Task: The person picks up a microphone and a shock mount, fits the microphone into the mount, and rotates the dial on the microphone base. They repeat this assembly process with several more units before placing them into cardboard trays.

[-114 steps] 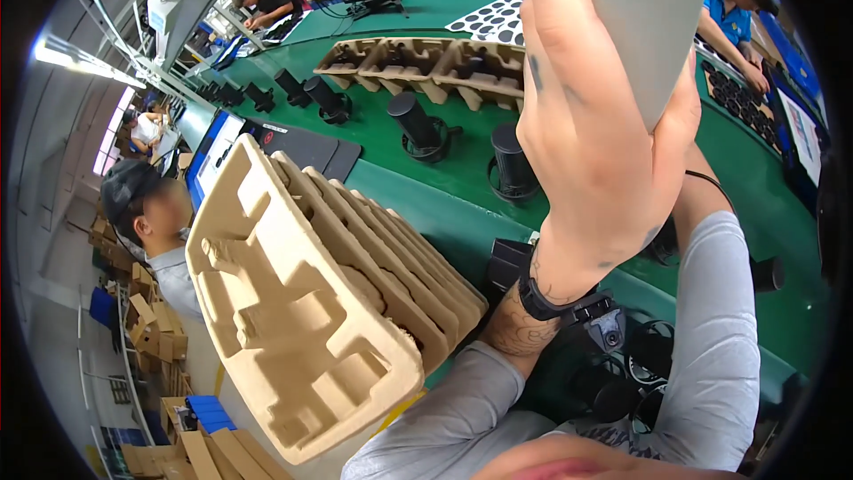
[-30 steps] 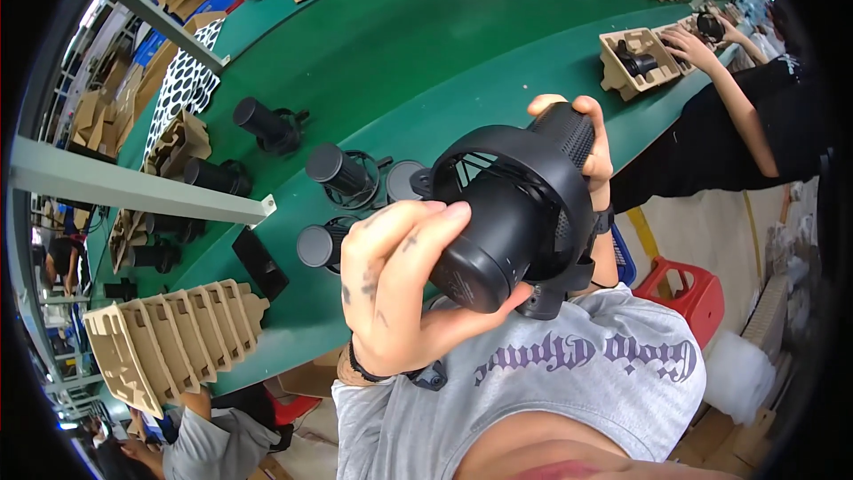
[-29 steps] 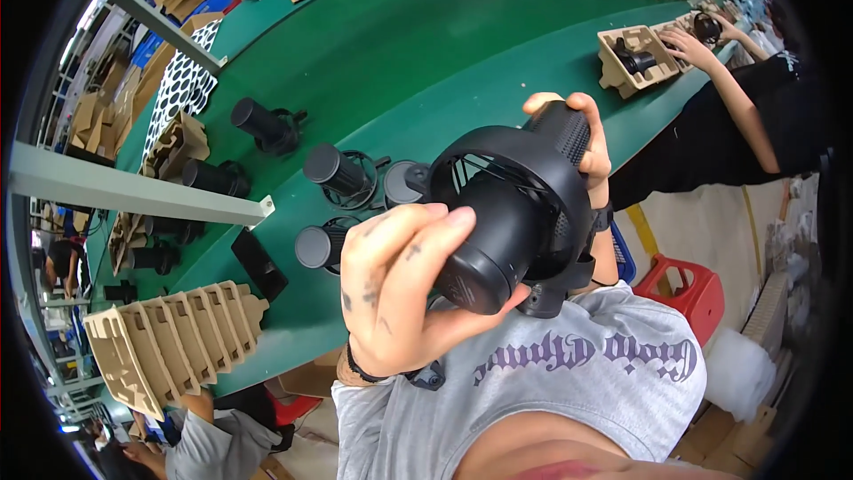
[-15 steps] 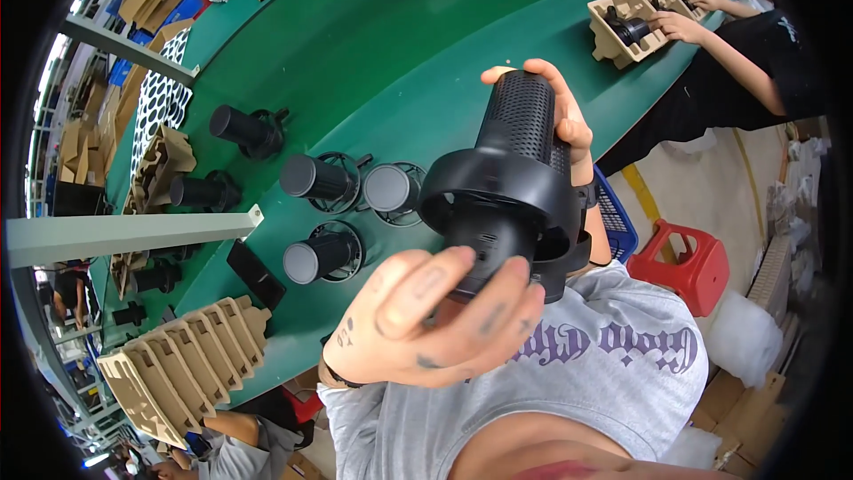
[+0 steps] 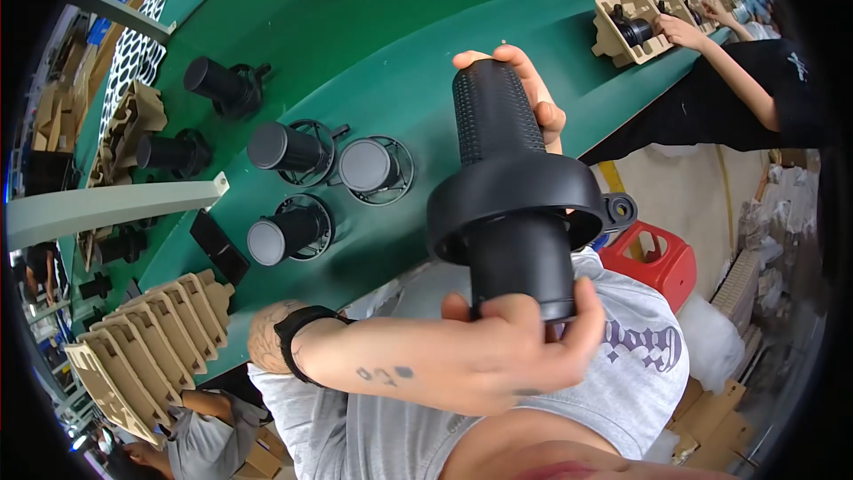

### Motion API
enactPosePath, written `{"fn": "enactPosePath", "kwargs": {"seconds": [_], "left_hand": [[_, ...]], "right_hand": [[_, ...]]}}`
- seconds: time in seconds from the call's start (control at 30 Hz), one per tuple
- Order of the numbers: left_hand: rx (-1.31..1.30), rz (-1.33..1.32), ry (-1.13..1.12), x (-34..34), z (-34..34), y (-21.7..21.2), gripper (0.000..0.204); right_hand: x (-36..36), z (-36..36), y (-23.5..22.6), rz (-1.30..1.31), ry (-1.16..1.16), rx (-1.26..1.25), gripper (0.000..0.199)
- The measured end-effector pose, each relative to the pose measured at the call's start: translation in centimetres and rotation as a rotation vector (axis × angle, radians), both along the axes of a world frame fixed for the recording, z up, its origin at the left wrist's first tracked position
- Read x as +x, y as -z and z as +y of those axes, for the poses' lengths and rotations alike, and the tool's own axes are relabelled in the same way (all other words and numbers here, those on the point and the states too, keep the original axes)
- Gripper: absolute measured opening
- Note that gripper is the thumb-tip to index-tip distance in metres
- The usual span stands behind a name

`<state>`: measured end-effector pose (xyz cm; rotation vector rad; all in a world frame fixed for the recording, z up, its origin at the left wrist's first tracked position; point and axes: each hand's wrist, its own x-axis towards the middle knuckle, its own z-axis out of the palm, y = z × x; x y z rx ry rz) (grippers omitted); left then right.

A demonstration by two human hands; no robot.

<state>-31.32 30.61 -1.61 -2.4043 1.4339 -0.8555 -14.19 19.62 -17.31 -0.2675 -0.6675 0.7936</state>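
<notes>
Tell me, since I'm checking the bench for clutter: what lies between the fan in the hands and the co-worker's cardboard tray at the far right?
Only bare green table, in the head view, between the black fan and the cardboard tray.

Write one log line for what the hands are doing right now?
left hand: grips fan base | right hand: holds fan's ribbed end | fan: above green table

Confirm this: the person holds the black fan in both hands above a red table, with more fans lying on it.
Wrong on colour: the head view shows the table is green. The left hand and right hand do hold the black fan, and more fans lie on it.
</notes>
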Motion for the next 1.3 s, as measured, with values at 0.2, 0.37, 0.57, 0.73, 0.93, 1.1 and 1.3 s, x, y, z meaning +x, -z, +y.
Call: {"fn": "enactPosePath", "kwargs": {"seconds": [0.2, 0.37, 0.57, 0.73, 0.93, 1.1, 1.3], "left_hand": [[0.134, -0.067, 0.133, 0.8, -1.3, -1.2, 0.021], [0.207, -0.115, 0.077, 1.0, -2.4, -1.2, 0.010], [0.148, -0.135, 0.035, 1.7, -2.5, -1.1, 0.020], [-0.312, 0.224, -0.047, 0.4, 1.4, 2.9, 0.010], [-0.810, 0.739, -0.249, -2.8, 3.6, 8.0, 0.015], [-0.918, 0.900, -0.352, -4.5, 4.6, 9.7, 0.022], [-1.114, 1.000, -0.297, -5.1, 5.6, 11.6, 0.026]], "right_hand": [[-1.2, 1.4, -0.3, 0.214, -0.151, 0.201, 0.065], [-1.5, 1.2, 0.2, 0.319, -0.180, 0.130, 0.067], [-1.3, 0.4, -0.2, 0.194, -0.158, -0.001, 0.065], [2.7, -3.4, -1.5, -0.127, 0.274, -0.193, 0.059], [4.9, -3.3, -8.0, -1.492, 0.980, -1.221, 0.051], [9.1, -2.0, -6.6, -1.488, 1.005, -1.426, 0.048], [9.9, -3.4, -6.1, -1.377, 1.086, -1.341, 0.060]]}}
